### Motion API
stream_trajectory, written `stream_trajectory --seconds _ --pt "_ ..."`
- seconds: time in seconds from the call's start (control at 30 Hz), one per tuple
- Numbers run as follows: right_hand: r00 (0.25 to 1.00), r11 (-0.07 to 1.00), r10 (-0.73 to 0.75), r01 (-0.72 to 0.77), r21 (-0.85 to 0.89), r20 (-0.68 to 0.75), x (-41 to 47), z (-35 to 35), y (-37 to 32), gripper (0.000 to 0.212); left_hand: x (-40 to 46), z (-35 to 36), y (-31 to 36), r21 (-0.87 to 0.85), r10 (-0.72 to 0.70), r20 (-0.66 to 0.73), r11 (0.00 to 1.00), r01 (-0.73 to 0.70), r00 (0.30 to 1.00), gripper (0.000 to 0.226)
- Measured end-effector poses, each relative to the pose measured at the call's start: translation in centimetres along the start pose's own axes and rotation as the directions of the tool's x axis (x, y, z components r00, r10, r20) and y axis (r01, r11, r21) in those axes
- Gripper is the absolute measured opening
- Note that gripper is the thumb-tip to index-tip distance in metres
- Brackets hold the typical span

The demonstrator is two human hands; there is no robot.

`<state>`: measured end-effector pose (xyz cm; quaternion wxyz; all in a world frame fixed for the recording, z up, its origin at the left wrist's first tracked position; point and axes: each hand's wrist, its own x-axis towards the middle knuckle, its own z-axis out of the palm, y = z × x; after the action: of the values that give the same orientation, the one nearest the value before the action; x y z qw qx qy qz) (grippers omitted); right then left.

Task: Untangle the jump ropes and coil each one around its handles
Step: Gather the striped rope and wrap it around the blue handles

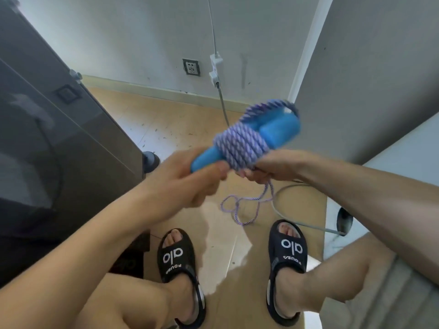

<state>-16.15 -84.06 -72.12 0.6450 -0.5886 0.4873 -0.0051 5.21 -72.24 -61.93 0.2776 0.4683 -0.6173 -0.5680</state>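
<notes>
Hands grip: left hand point(183, 179) blue handles point(273, 134), right hand point(273, 168) rope point(240, 148); grey cable point(280, 210) on floor nr sandals point(177, 264).

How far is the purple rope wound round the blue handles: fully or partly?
Partly: coils wrap the blue handles, but a loose tail hangs below the right hand.

A purple-and-white braided jump rope point(240, 148) is coiled in tight turns around the middle of two blue handles point(268, 136) held side by side, tilted up to the right and blurred. One loop arcs over the handles' upper ends. The loose tail point(247, 205) drops from the lower end of the coil and lies in loops on the wooden floor.
</notes>
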Motion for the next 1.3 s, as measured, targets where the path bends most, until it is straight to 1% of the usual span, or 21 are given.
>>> stream_trajectory --seconds 0.07,0.1,0.13,0.2,0.27,0.33,0.37,0.4,0.43,0.47,0.5,0.57,0.6,0.67,0.77,0.87,1.0,1.13,1.17,1.23,1.3 --pt "0.996 0.998 -0.058 0.056 0.037 0.072 -0.9 1.9 -2.5 0.059 1.0 -1.5 -1.2 -0.038 -0.063 -0.211 0.998 0.056 0.976 0.019" --pt "0.992 0.995 -0.086 0.08 0.063 0.096 -1.1 2.3 -3.6 0.06 1.3 -2.3 -1.7 -0.008 -0.095 -0.301 0.995 0.097 0.949 0.02" --pt "0.99 0.988 -0.113 0.104 0.11 0.082 -0.8 2.0 -3.8 0.056 1.6 -3.1 -2.4 0.056 -0.114 -0.364 0.988 0.144 0.925 0.022" --pt "0.988 0.978 -0.126 0.11 0.179 0.083 -1.4 1.4 -4.6 0.044 1.9 -4.3 -3.5 0.24 -0.126 -0.396 0.942 0.236 0.909 0.027" --pt "0.982 0.956 -0.146 0.11 0.272 0.119 -1.9 1.0 -5.2 0.038 2.0 -4.8 -4.3 0.39 -0.105 -0.401 0.879 0.273 0.91 0.027" --pt "0.973 0.934 -0.188 0.135 0.331 0.132 -2.7 0.9 -6.3 0.035 2.4 -4.9 -4.6 0.516 -0.035 -0.399 0.817 0.256 0.916 0.023" --pt "0.975 0.925 -0.191 0.14 0.353 0.114 -2.9 1.0 -6.7 0.04 2.6 -4.9 -4.7 0.562 -0.007 -0.388 0.79 0.243 0.922 0.021" --pt "0.98 0.916 -0.18 0.133 0.378 0.091 -3.0 1.1 -6.9 0.049 2.9 -5.0 -4.8 0.599 0.011 -0.369 0.767 0.23 0.929 0.02" --pt "0.987 0.916 -0.154 0.123 0.382 0.052 -3.0 1.3 -7.0 0.058 3.2 -4.9 -5.1 0.637 0.022 -0.345 0.739 0.217 0.938 0.018" --pt "0.994 0.917 -0.113 0.1 0.386 0.009 -3.0 1.7 -7.1 0.063 3.4 -4.7 -5.4 0.692 0.04 -0.315 0.694 0.201 0.948 0.017" --pt "0.997 0.914 -0.073 0.079 0.399 -0.031 -2.9 2.1 -7.0 0.06 3.6 -4.4 -5.8 0.762 0.084 -0.279 0.625 0.167 0.957 0.016" --pt "0.996 0.887 0.001 0.04 0.459 -0.089 -2.2 2.7 -6.4 0.047 4.1 -3.6 -6.7 0.882 0.223 -0.191 0.467 0.067 0.956 0.017" --pt "0.994 0.873 0.028 0.026 0.487 -0.103 -2.2 3.0 -6.2 0.043 4.3 -3.4 -7.0 0.911 0.274 -0.158 0.411 0.033 0.949 0.019" --pt "0.992 0.848 0.055 0.014 0.53 -0.114 -2.1 3.0 -6.1 0.04 4.6 -3.3 -7.2 0.941 0.331 -0.119 0.338 0.001 0.936 0.022" --pt "0.991 0.817 0.071 0.006 0.577 -0.111 -2.4 2.5 -6.2 0.052 4.9 -3.2 -7.0 0.974 0.394 -0.081 0.226 -0.011 0.915 0.024" --pt "0.985 0.773 0.121 -0.013 0.634 -0.127 -2.5 1.9 -6.2 0.059 5.0 -2.7 -6.8 0.993 0.409 -0.067 0.121 0.019 0.91 0.026" --pt "0.972 0.774 0.148 0.002 0.633 -0.184 -2.6 1.7 -6.1 0.057 5.3 -2.2 -6.9 0.997 0.423 -0.073 0.053 0.056 0.903 0.024" --pt "0.968 0.817 0.168 -0.03 0.576 -0.188 -2.6 1.4 -5.8 0.07 5.2 -2.2 -7.0 0.999 0.392 -0.032 -0.028 0.046 0.92 0.019" --pt "0.964 0.82 0.178 -0.034 0.572 -0.198 -2.5 1.4 -5.7 0.069 5.2 -2.1 -7.0 0.998 0.381 -0.031 -0.035 0.049 0.924 0.018" --pt "0.956 0.83 0.185 -0.027 0.556 -0.23 -2.3 1.7 -5.5 0.06 5.2 -1.7 -7.0 0.997 0.355 -0.049 -0.036 0.066 0.934 0.018" --pt "0.948 0.844 0.173 -0.003 0.536 -0.267 -2.0 2.0 -5.4 0.053 5.0 -1.2 -7.1 0.996 0.352 -0.088 0.004 0.092 0.932 0.021"
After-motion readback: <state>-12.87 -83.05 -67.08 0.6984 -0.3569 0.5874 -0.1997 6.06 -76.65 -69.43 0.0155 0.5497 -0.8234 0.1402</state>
